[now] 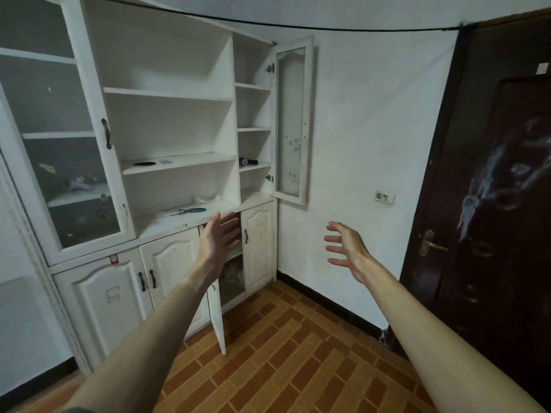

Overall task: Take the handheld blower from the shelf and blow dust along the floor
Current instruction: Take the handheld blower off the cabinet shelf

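Note:
A small black handheld blower [248, 161] lies on its side on a narrow shelf in the right column of the white shelf unit [167, 96]. My left hand [219, 238] is stretched out in front of the lower cupboards, fingers apart, holding nothing. It hangs well below and left of the blower. My right hand [347, 247] is raised in front of the white wall, fingers spread and curled, empty, to the right of and below the blower. The brown brick-pattern floor [283, 353] lies below both arms.
A glass cabinet door [290, 120] stands open right of the blower's shelf. One lower cupboard door [217, 317] is swung open toward me. A dark wooden door [492, 204] with a brass handle fills the right. A blue-handled tool [190, 210] lies on the counter shelf.

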Demonstrator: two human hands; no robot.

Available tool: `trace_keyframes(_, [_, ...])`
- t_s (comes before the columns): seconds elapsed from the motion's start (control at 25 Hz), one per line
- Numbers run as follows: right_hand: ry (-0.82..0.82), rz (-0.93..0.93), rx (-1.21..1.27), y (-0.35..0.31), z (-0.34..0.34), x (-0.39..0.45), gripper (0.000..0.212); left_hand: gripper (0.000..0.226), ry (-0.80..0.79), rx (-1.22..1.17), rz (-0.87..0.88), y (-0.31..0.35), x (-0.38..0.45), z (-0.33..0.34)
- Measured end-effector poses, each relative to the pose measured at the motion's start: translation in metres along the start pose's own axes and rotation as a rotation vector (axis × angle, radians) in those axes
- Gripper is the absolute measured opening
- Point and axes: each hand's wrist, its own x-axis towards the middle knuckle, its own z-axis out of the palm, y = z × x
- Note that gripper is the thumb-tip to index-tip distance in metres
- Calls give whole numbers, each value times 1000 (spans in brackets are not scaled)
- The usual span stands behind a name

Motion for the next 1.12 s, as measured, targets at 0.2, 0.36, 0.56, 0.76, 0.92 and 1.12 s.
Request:
trace_keyframes(0.2, [-11,21,9,6,-7,71,47,54,33,4,9,-27,56,19])
trace_keyframes(0.36, [-34,33,-4,11,0,133,47,55,32,10,15,-52,113,25])
trace_keyframes(0.56, [-34,34,2,8,12,221,47,56,9,30,18,-74,201,33])
trace_keyframes(0.76, [-35,27,8,-14,33,326,45,55,14,43,18,-85,313,38])
trace_keyframes(0.92, [-31,37,13,-18,47,399,45,53,27,39,4,-97,389,41])
trace_keyframes(1.12, [-43,54,32,-19,56,479,44,53,43,42,-5,-114,470,48])
